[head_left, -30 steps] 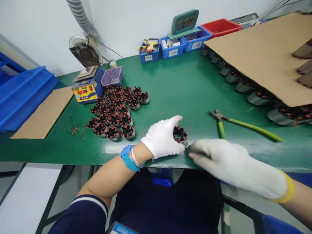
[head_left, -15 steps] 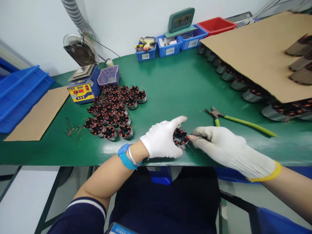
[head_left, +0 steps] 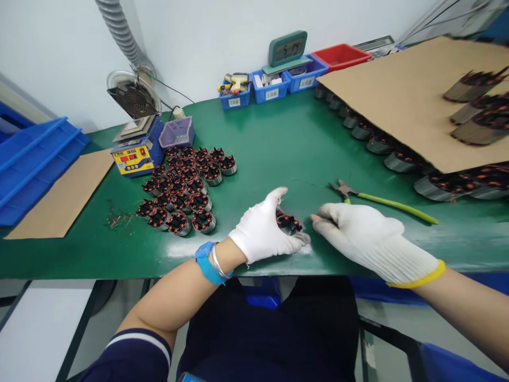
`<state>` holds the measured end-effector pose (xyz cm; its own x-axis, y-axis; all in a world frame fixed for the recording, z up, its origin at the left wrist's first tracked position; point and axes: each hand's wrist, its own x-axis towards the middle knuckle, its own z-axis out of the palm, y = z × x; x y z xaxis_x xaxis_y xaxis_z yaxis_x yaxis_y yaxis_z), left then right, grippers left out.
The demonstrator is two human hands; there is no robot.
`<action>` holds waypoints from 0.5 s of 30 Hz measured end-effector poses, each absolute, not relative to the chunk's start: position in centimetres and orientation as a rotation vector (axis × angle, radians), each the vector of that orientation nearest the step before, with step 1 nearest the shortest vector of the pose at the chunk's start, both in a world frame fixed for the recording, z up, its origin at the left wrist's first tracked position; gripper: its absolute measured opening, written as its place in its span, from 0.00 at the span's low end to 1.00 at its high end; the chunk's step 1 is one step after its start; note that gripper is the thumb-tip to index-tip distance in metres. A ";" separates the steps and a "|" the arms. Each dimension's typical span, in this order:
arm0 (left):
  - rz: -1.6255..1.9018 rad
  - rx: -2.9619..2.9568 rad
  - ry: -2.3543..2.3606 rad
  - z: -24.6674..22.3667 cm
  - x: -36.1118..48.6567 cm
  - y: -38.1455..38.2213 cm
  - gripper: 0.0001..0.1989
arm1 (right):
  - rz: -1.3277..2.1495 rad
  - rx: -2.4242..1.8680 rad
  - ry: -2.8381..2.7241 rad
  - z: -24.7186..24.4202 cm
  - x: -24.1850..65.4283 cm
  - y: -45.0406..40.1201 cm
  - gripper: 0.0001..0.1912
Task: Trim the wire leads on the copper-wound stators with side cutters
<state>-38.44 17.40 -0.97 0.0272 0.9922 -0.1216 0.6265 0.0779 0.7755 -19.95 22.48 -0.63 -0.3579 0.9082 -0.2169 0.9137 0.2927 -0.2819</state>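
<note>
Table [head_left: 278, 148] lies under the grip. Lots of wire rings [head_left: 181, 200] stand to its left. Just right of it, the right hand [head_left: 353, 231] is pinched closed (I can't tell what, if anything, it holds). The left hand [head_left: 264, 227] makes the grip. Green cutters [head_left: 377, 199] lie past the right hand. Smallest is the held ring [head_left: 293, 225], hugged by the left hand. It looks like wire-tidying; next needs a steady hold.

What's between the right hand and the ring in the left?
In the head view, a strip of green tabletop shows between the right hand and the copper-wound ring.
</note>
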 end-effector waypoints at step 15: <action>0.773 1.710 1.397 -2.1 -38.1 17.4 0.64 | -1.340 1.587 2.688 -0.8 -19.6 23.1 0.19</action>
